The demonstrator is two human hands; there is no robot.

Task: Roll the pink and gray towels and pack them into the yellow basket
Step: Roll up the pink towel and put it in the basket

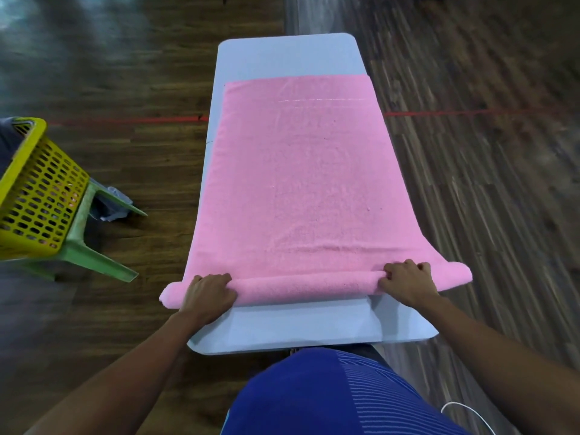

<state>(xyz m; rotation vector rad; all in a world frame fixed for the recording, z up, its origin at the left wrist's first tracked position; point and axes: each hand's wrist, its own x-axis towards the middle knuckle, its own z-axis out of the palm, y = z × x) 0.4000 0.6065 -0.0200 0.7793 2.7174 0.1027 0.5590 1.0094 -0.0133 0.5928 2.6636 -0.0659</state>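
1. Pink towel lies spread flat along a narrow pale table, its long side running away from the person.
2. The towel's near end is wound into a thin roll that lies across the table, and both tips of this roll stick out past the table's side edges.
3. The towel's far edge stops short of the table's far end, leaving a bare strip there. Another bare strip shows between the roll and the person.
4. The left hand sits near the left end of the roll, its fingers curled over the top of it and holding it.
5. The right hand holds the roll near its right end in the same way, knuckles up and fingertips tucked over the far side.
6. The hands are well apart, with a smooth stretch of roll between them.
7. The yellow basket stands off to the left of the table on a green stool, well apart from the towel. Something gray shows above its rim, but I cannot tell what it is.
8. The wooden floor is dark, and a red line crosses it on both sides of the table.
9. A blue striped garment fills the bottom of the view, and a white cable curves just beside it at the lower right.
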